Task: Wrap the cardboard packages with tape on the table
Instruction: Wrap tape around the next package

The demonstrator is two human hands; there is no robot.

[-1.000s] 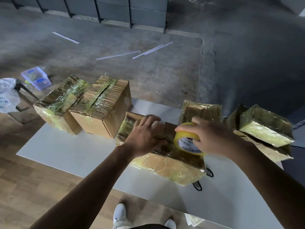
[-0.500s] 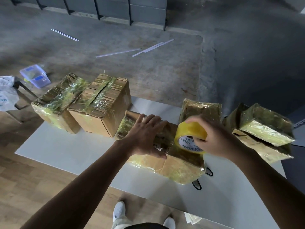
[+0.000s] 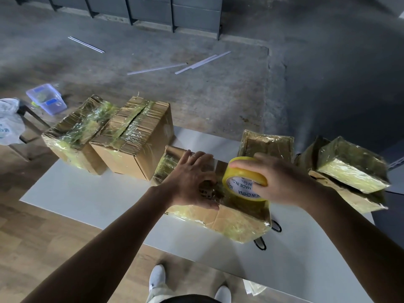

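A flat cardboard package (image 3: pixel 236 224), partly covered in shiny yellowish tape, lies in the middle of the white table (image 3: pixel 87 197). My left hand (image 3: pixel 190 182) presses down on its top, fingers spread toward the far edge and thumb at the near edge. My right hand (image 3: pixel 279 182) grips a yellow tape roll (image 3: pixel 242 178) held on edge over the package's right half. A stretch of tape seems to run from the roll under my left hand.
Two larger taped boxes (image 3: pixel 76 136) (image 3: pixel 135 145) stand at the table's left. A small wrapped package (image 3: pixel 266 143) lies behind the roll, and stacked wrapped packages (image 3: pixel 349 169) sit at the right. Black scissor handles (image 3: pixel 260 242) poke out beneath the package. A plastic tub (image 3: pixel 46 98) sits on the floor.
My right hand has carried the roll slightly right and up over the package. My left hand has stayed on the package top, its fingers shifting a little.
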